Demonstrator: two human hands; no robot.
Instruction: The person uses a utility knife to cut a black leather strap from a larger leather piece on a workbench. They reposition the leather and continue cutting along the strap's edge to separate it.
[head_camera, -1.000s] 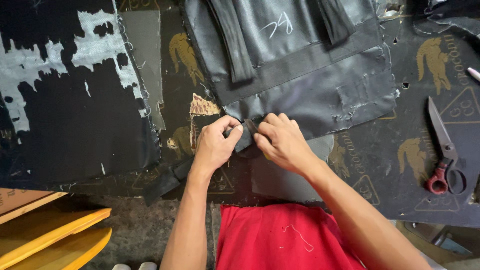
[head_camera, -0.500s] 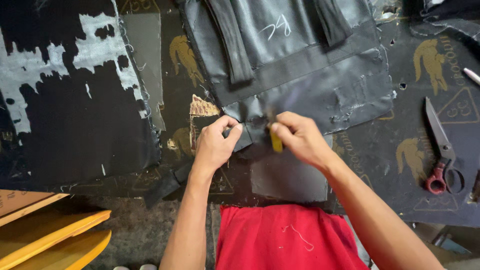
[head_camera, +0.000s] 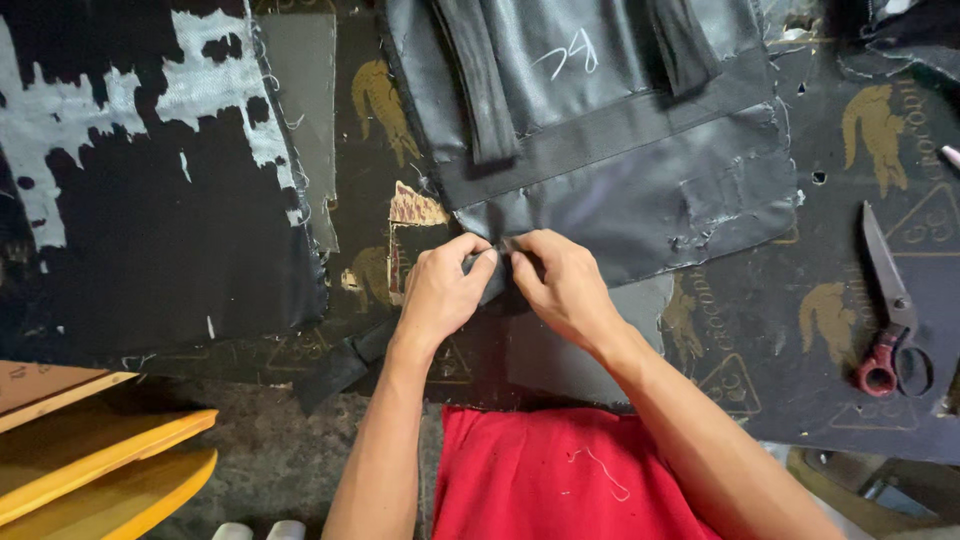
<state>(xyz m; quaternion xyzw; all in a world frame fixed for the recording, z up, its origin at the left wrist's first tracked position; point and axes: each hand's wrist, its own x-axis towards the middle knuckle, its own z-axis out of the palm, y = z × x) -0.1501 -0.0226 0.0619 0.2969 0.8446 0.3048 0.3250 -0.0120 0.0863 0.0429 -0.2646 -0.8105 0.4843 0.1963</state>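
Observation:
A black fabric bag panel (head_camera: 640, 190) with two straps lies on the dark worktable, chalk marks near its top. My left hand (head_camera: 445, 290) and my right hand (head_camera: 560, 285) meet at its near left corner, both pinching the folded edge of the black fabric between thumbs and fingers. A black webbing strip (head_camera: 345, 365) runs from under my left hand toward the table's near edge.
Scissors with red handles (head_camera: 890, 320) lie at the right. A black sheet with white worn patches (head_camera: 130, 190) covers the left side. Yellow boards (head_camera: 100, 470) sit at the lower left. The table mat (head_camera: 880, 130) carries gold printed figures.
My right hand drew slightly away to the right half a second ago, showing something yellow, and has come back against my left hand at the fabric edge.

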